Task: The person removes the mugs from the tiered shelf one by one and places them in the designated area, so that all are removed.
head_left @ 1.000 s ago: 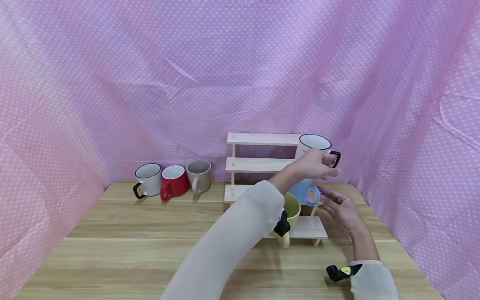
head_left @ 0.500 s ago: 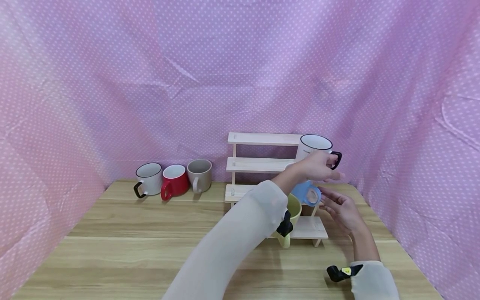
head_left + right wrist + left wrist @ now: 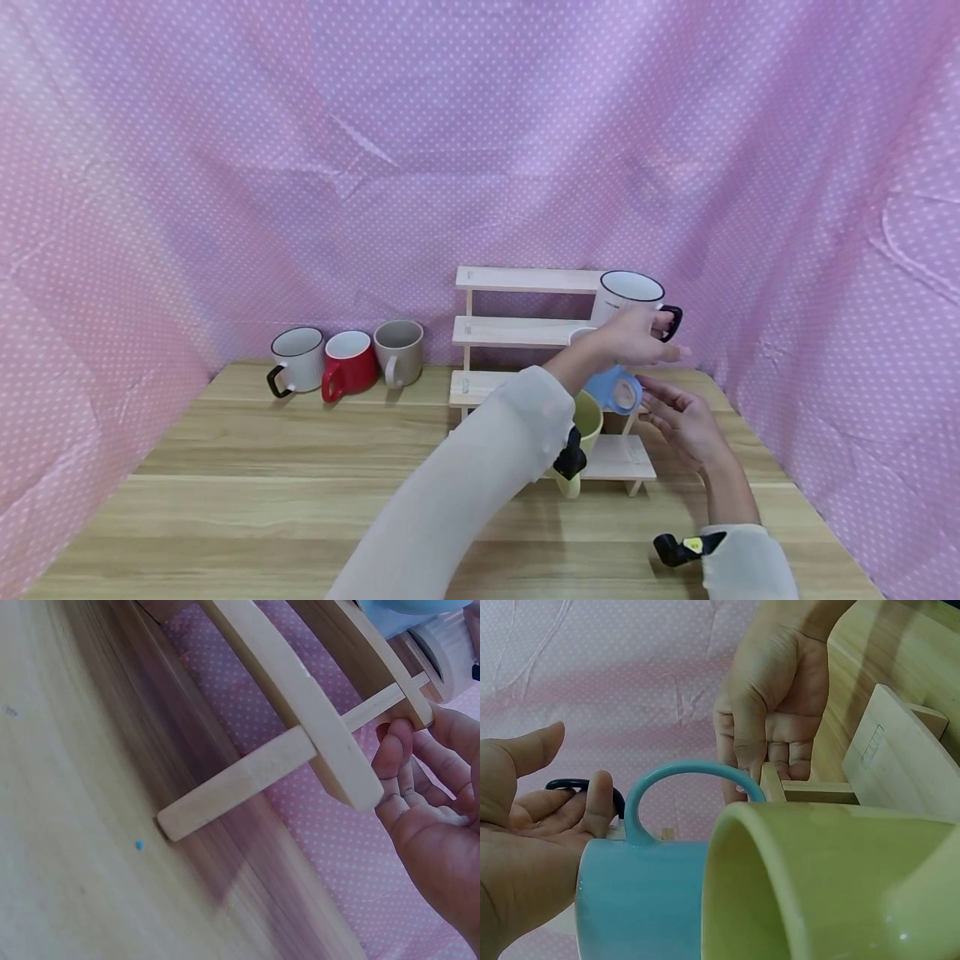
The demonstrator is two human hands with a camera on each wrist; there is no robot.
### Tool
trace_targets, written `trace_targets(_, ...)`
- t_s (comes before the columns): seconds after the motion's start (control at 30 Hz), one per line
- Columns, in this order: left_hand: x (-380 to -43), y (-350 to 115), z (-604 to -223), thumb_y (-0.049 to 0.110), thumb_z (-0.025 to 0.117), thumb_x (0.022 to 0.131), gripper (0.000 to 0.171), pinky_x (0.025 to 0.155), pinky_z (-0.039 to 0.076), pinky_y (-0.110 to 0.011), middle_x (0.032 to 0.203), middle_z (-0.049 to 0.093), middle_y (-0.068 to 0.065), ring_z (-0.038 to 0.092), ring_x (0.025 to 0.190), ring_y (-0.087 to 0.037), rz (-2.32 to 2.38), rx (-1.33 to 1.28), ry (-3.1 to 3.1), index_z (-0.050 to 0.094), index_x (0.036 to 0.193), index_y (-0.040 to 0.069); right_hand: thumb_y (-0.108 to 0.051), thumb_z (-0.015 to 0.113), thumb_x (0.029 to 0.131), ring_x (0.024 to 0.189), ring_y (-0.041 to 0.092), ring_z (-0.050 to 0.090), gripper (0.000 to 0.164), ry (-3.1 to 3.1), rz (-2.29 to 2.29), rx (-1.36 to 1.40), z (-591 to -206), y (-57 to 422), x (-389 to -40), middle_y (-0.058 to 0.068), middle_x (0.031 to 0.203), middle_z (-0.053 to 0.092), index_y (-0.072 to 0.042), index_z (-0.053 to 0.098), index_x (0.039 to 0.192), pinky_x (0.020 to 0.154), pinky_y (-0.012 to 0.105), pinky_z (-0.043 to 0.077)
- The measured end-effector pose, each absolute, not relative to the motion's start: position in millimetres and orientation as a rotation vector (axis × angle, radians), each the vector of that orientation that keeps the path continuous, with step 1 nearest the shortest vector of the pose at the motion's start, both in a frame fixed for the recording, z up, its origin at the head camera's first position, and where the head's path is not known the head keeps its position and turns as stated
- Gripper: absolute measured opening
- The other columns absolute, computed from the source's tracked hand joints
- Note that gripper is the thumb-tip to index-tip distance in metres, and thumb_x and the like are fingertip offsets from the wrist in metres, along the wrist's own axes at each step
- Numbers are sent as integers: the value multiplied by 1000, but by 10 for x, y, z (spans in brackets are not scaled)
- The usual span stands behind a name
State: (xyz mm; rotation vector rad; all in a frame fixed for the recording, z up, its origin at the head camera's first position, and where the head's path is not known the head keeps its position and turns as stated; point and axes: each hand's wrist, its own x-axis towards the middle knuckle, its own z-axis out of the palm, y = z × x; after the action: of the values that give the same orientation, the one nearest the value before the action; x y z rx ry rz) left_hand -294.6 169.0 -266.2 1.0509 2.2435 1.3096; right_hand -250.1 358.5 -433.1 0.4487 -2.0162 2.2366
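Observation:
A pale wooden stepped shelf [image 3: 525,331] stands at the back right of the table. A white mug with a black rim [image 3: 626,298] sits on its top step. Lower down are a blue mug [image 3: 611,387] and a yellow-green mug [image 3: 585,421]. My left hand [image 3: 637,337] reaches across and hovers just above the blue mug, fingers straight. In the left wrist view the left hand [image 3: 525,825] lies open against the blue mug [image 3: 637,900], next to its handle. My right hand [image 3: 678,417] is at the shelf's right end. Its fingertips [image 3: 397,742] touch the shelf's side rail [image 3: 300,735].
Three mugs stand in a row at the back left: white with a black handle [image 3: 296,358], red [image 3: 348,364] and beige [image 3: 399,352]. Pink dotted cloth hangs behind and on both sides. The wooden table [image 3: 300,483] stretches out in front of the shelf.
The left hand has sunk slightly toward the blue mug. The right hand stays by the shelf's right end. The mugs have not moved.

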Motion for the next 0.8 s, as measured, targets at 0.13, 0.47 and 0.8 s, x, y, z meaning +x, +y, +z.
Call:
trace_targets(0.13,-2922,1688,-2665,24,74,97,65,81,54,-16,145,59,0,70,94,-13,1341,1036,2227,46,154,10,-2,52,106,108,8,66,32,-2013,2233,446,-4329,3577,-2482,-7,128,69,-16,69,131,88,28,58)
trace_targets(0.47,-2914,1666,-2698,26,72,98,55,91,54,-19,138,64,-6,67,113,-13,1481,973,2204,55,144,1,-3,52,106,108,9,66,32,-2018,2239,435,-4324,3561,-2466,-7,127,68,-15,67,131,88,27,58)
trace_targets(0.8,-2884,1698,-2716,21,71,99,38,87,54,-17,117,72,-4,66,103,-8,1619,949,2186,65,131,1,-4,52,107,109,8,65,31,-2026,2224,435,-4309,3549,-2460,-6,125,69,-17,68,130,89,28,58)
